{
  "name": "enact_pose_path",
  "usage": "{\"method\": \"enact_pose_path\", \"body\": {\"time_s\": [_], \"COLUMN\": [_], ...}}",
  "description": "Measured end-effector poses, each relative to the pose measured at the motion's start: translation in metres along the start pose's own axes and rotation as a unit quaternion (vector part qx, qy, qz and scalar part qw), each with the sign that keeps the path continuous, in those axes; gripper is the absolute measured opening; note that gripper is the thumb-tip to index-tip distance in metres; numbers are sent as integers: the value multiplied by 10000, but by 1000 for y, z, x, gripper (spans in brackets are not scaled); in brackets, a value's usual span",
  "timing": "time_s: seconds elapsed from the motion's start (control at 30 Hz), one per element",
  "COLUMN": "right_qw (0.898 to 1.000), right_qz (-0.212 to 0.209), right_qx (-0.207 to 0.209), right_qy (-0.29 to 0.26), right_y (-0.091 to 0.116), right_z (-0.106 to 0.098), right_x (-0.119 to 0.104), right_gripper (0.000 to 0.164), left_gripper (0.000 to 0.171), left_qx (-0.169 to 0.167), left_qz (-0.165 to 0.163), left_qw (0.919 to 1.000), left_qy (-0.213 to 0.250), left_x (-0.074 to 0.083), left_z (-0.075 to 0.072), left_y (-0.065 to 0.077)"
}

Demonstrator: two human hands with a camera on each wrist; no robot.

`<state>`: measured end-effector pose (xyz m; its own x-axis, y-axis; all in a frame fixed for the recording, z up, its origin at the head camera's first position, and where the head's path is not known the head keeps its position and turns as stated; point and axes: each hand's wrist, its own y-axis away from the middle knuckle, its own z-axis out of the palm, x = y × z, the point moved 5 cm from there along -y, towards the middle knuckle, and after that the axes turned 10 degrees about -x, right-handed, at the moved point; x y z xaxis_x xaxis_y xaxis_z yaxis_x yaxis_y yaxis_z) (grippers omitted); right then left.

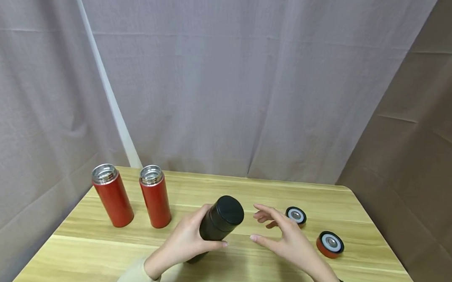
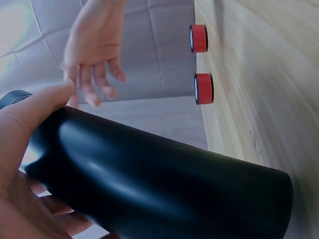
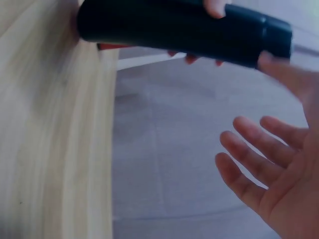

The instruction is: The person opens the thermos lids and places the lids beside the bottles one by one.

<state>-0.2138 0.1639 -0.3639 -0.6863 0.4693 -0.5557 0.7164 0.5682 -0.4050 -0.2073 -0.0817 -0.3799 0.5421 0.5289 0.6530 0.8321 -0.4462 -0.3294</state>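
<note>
A black thermos bottle (image 1: 215, 224) with its black lid (image 1: 229, 209) on leans to the right in my left hand (image 1: 187, 236). That hand grips it just below the lid, thumb on the near side and fingers round the far side. The left wrist view shows the long glossy body of the bottle (image 2: 164, 174) slanting down toward the wooden table. My right hand (image 1: 284, 238) is held to the right of the lid with its fingers spread and relaxed, nothing in them. In the right wrist view its palm and fingers (image 3: 264, 149) face the bottle (image 3: 174, 30).
Two red thermos bottles (image 1: 114, 199) (image 1: 156, 201) stand uncapped at the left, steel rims showing. To the right, two red lids (image 1: 296, 215) (image 1: 330, 244) lie upside down on the wooden table (image 1: 103, 253). Grey curtains (image 1: 228, 95) hang behind the table and at its sides.
</note>
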Motion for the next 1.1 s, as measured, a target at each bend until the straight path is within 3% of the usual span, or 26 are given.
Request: {"method": "enact_pose_path", "body": {"time_s": [0.3,0.6,0.83,1.1], "right_qw": [9979,9976,9965,9925], "right_qz": [-604,-512,-423,-510], "right_qx": [-185,-247,-383,-441], "right_qy": [174,391,613,1015], "right_y": [1,3,1,-2], "right_z": [-1,4,7,16], "right_x": [-29,-37,-37,-41], "right_gripper": [84,77,75,74], "left_gripper": [80,80,75,70], "left_qx": [-129,-283,-462,-638], "left_qz": [223,624,575,752], "left_qw": [9982,9911,9904,9880], "left_qy": [-540,-1141,-1166,-1193], "left_x": [7,17,22,26], "left_z": [6,14,18,23], "left_y": [6,10,12,12]}}
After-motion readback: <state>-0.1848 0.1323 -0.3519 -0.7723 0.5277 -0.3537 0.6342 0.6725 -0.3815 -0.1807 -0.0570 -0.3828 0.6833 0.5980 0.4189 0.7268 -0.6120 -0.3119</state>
